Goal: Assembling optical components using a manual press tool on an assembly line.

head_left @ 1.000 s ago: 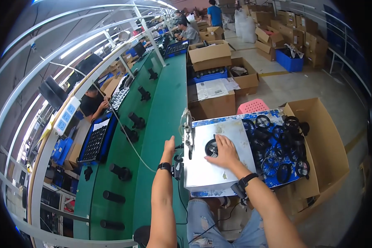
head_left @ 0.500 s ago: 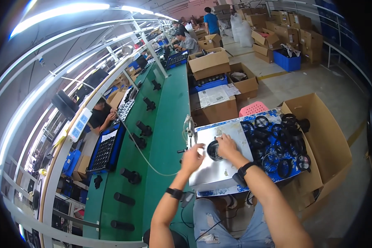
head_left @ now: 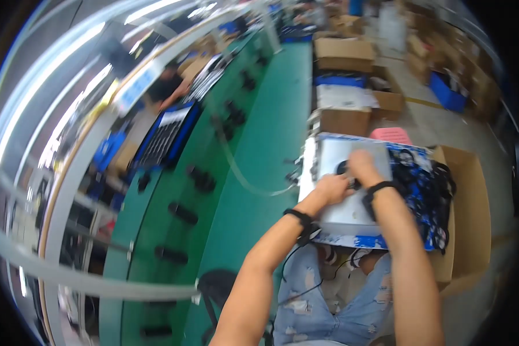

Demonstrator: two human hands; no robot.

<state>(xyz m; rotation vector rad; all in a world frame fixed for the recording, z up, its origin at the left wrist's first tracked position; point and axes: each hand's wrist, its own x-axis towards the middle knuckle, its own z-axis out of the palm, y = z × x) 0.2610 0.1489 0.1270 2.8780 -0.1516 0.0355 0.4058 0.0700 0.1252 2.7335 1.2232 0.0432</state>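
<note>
A dark round ring-like part (head_left: 341, 168) lies on the silvery metal plate (head_left: 349, 217) in front of me, blurred and mostly covered by my fingers. My right hand (head_left: 361, 165) is closed over its far right side. From the near left, my left hand (head_left: 332, 189) reaches in with its fingers bent against the near side of the part, so both hands hold it. Just right of the plate, many black ring-shaped parts (head_left: 416, 190) are heaped on a blue surface.
An open cardboard box (head_left: 473, 213) stands against the right side of the work surface. To the left runs a long green bench (head_left: 259, 132) with black cylindrical parts (head_left: 183, 213) along it. A pale hose (head_left: 242, 177) curves across it. A co-worker (head_left: 168, 86) sits beyond.
My view has swung, so the bench and plate appear farther right and the picture is blurred. My left hand has come from beside the round part onto it; my right hand stays on it.
</note>
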